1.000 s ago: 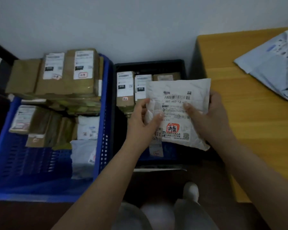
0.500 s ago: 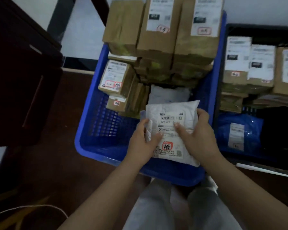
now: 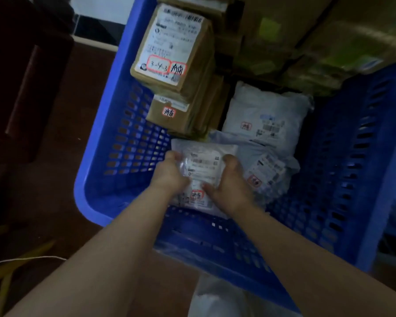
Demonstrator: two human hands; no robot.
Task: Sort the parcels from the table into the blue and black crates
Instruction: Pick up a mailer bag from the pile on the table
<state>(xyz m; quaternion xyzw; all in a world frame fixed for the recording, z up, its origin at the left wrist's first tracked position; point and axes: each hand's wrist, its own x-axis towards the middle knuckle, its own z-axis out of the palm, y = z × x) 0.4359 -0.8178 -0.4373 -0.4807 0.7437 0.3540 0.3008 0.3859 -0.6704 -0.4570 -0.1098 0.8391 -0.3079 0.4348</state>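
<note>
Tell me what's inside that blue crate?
The blue crate holds taped cardboard boxes stacked at the back and white mailer bags in front. Both hands hold a white parcel in it. Whatever lies beneath is covered.

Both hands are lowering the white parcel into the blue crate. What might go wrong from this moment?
1. The white parcel, held by the left hand and right hand, may land on the soft mailer beside it and cover its label.
2. The brown boxes look stacked high at the far end of the blue crate; a bump might topple them.
</note>
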